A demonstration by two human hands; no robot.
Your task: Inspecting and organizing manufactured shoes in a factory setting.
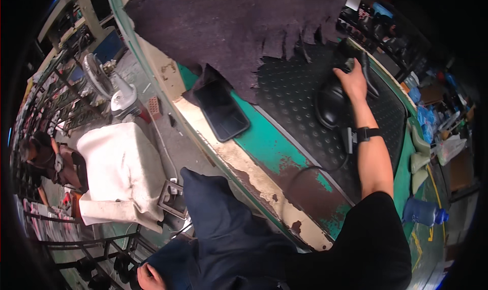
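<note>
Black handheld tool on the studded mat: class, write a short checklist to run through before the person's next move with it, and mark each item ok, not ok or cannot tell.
1. Right hand rests on the black handheld tool: ok.
2. Firm grip on the tool: cannot tell, fingers partly hidden.
3. Tool sits on the black studded mat: ok.
4. Cable lies free of the dark leather sheet: ok.
5. Phone lies apart from the tool: ok.
6. Left hand near the work: not ok, down at the lap.

mat [295, 102] on table [264, 142] | phone [222, 110] left of mat | sheet [239, 30] behind phone | bottle [424, 212] right of table
</note>
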